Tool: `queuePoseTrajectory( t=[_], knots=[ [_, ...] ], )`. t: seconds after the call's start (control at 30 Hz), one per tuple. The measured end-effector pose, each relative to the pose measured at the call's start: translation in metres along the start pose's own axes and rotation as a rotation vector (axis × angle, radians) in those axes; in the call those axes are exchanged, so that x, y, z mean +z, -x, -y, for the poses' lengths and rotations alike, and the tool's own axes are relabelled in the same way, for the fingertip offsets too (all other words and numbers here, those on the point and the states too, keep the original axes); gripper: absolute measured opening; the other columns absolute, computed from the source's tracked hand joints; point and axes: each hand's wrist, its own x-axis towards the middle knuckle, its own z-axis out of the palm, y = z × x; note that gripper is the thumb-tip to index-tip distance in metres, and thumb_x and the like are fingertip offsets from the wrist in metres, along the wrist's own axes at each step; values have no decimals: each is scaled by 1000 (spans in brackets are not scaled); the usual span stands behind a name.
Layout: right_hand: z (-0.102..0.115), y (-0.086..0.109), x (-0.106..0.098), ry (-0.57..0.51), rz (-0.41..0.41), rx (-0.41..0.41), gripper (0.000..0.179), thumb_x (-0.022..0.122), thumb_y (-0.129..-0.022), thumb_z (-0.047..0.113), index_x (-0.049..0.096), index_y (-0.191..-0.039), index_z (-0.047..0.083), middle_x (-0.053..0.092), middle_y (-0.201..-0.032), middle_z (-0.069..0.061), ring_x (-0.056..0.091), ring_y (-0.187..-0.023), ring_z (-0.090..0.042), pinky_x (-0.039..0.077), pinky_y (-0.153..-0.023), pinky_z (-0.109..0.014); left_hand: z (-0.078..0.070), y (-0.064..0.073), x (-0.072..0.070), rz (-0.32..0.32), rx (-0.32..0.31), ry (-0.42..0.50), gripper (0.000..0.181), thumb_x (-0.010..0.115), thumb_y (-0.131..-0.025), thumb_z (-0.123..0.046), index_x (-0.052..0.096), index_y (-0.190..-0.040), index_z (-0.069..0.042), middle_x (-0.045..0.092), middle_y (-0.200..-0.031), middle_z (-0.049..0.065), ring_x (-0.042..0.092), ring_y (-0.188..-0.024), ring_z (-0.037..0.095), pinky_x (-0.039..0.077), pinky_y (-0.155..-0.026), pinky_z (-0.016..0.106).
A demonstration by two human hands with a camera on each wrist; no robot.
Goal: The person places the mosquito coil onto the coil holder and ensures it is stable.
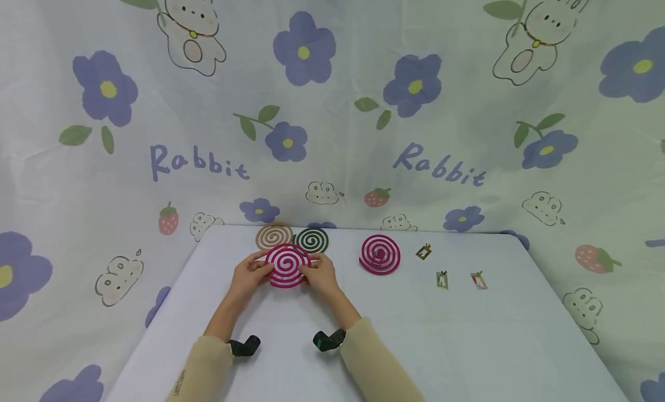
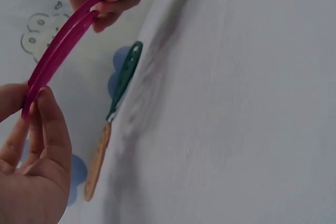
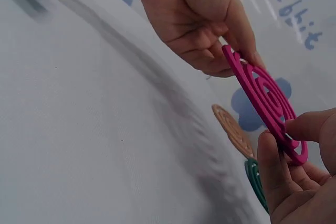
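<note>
Both hands hold a pink mosquito coil (image 1: 287, 265) up over the table. At its left edge, my left hand (image 1: 246, 279) pinches the rim between thumb and fingers. My right hand (image 1: 323, 276) grips the opposite edge the same way. Seen nearly edge-on in the left wrist view, the pink coil (image 2: 55, 56) shows two thin layers slightly apart. Its flat spiral face shows in the right wrist view, tilted. Behind it lie a tan coil (image 1: 273, 236) and a dark green coil (image 1: 312, 240), side by side at the table's back edge.
Another pink coil (image 1: 380, 254) lies to the right on the white table (image 1: 467, 344). Beyond it are three small metal pieces with cut-outs: one at the back (image 1: 423, 252), one nearer (image 1: 442, 280), one farther right (image 1: 479, 280). A printed cloth (image 1: 332, 130) hangs behind the table.
</note>
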Motion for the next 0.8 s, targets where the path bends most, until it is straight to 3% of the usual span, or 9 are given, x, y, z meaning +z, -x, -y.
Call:
queuePoseTrajectory(
  t=[0.33, 0.6, 0.8],
  knots=[
    [17, 21, -28, -124, -21, 18, 42, 73, -88, 13, 54, -122, 0, 69, -89, -10, 67, -66, -18, 57, -60, -31, -11, 16, 34, 45, -25, 208, 47, 66, -93, -8, 48, -135, 4, 63, -95, 3, 63, -78, 11, 54, -72, 23],
    [26, 35, -48, -131, -49, 23, 40, 76, -86, 14, 56, -119, 3, 67, -89, -10, 67, -68, -19, 57, -59, -32, -15, 27, 52, 88, -70, 277, 48, 66, -94, -11, 47, -135, 4, 64, -106, 7, 63, -88, 16, 53, -77, 26],
    [28, 43, -61, -131, -62, 25, 45, 77, -85, 17, 56, -122, 3, 66, -93, -12, 68, -71, -20, 57, -61, -33, -13, 32, 66, 94, -75, 319, 46, 66, -93, -9, 48, -134, 4, 66, -103, 7, 64, -86, 16, 54, -75, 26]
  ],
)
